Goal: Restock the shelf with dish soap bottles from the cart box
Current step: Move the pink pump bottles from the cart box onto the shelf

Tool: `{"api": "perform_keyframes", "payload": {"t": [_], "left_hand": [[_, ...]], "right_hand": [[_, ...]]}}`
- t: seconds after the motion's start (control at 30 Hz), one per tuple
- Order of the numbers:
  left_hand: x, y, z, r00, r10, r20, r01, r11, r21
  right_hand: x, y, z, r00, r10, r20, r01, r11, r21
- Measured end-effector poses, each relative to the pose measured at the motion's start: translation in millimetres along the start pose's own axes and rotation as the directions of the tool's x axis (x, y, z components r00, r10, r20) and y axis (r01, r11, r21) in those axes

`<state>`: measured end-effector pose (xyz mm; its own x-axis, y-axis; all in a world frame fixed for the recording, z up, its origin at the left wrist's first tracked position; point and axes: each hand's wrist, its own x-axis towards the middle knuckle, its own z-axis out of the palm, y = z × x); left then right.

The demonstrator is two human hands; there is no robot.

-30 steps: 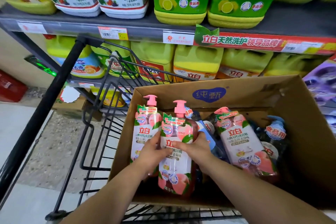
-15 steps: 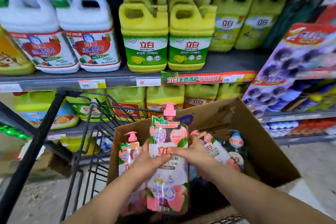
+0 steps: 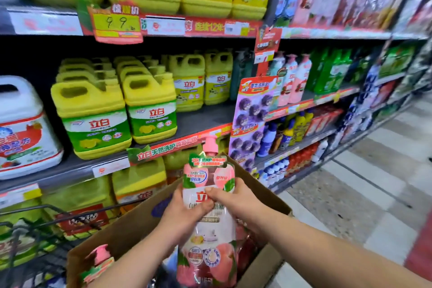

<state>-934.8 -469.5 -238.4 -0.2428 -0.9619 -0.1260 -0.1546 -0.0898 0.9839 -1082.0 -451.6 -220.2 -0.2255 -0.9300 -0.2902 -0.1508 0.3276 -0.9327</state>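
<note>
A pink peach-print dish soap bottle [image 3: 208, 236] with a pink pump top is held upright above the cardboard box [image 3: 131, 229]. My left hand [image 3: 184, 215] grips its left side and my right hand [image 3: 236, 201] grips its right side, thumb across the label. Another pink pump bottle [image 3: 99, 262] stands in the box at lower left. The box sits on the black wire cart [image 3: 30, 229]. On the shelf to the right stand similar pink bottles [image 3: 294, 79].
Shelves ahead hold large yellow jugs [image 3: 117, 105] and a white jug [image 3: 21, 128]. A purple hanging card display [image 3: 252, 119] hangs on the shelf upright. Tiled aisle floor [image 3: 364, 182] runs along the right.
Both hands have lifted the pink bottle higher out of the box. My view has swung up and to the right, showing more shelving and the aisle.
</note>
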Motion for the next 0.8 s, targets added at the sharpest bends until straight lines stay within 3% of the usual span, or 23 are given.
{"api": "perform_keyframes", "payload": {"t": [0.33, 0.67, 0.8], "left_hand": [[23.3, 62.4, 130.9, 0.940, 0.132, 0.314, -0.144, 0.989, 0.016], [36.6, 90.9, 316.0, 0.885, 0.180, 0.429, -0.192, 0.981, -0.014], [35.4, 98.2, 389.8, 0.883, 0.137, 0.448, -0.142, 0.990, -0.023]], "right_hand": [[-32.0, -1.6, -139.9, 0.965, -0.034, -0.259, 0.062, 0.993, 0.103], [-48.8, 29.6, -316.1, 0.934, 0.000, -0.358, 0.070, 0.981, 0.183], [-55.2, 44.6, -392.3, 0.938, -0.027, -0.346, 0.085, 0.985, 0.151]]}}
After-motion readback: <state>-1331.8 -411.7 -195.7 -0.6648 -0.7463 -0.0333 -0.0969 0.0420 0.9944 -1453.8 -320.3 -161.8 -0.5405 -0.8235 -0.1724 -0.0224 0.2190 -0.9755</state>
